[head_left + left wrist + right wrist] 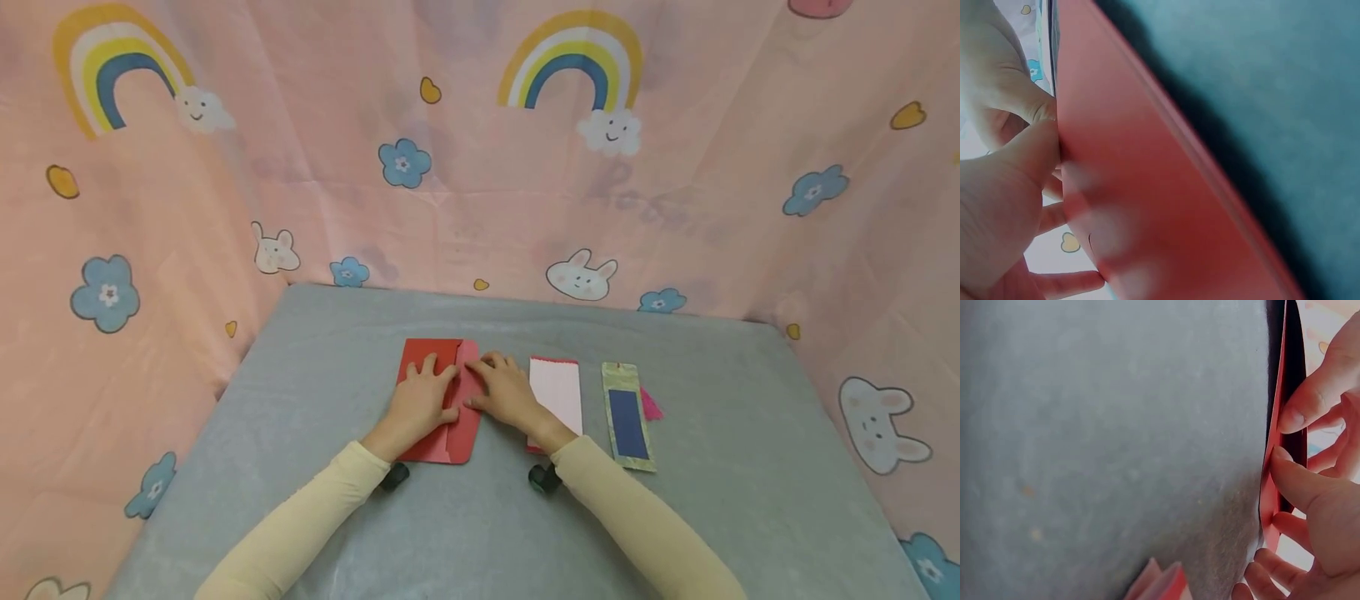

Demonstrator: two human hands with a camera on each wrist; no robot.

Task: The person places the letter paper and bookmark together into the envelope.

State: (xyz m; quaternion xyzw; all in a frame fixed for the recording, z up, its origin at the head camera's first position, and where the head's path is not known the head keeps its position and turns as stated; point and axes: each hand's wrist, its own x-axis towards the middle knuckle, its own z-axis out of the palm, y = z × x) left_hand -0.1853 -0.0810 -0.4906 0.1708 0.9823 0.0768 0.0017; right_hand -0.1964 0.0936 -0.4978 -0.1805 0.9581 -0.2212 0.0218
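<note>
I'm seeing the left hand (422,398) resting, fingers spread, on the flat red paper envelope (435,447), which is lying on the grey cloth-covered table (465,533). The right hand (513,395) is touching the envelope's lighter red flap (467,429), thumb and forefinger standing apart.

You're facing a pink cloth (480,229) that's hanging behind the table (750,500) and wrapping round both its sides, wrinkles and all. Two rainbows (570,37) are arching across the upper part, each one ending in a smiling cloud (611,133). Blue flowers (405,162), yellow hearts (430,90) and white bunny heads (581,279) are dotting the rest, and some faint lettering (622,175) is showing below the right-hand cloud, too blurry for you to read. Your table's sporting a grey surface, and the light's falling pretty soft.
</note>
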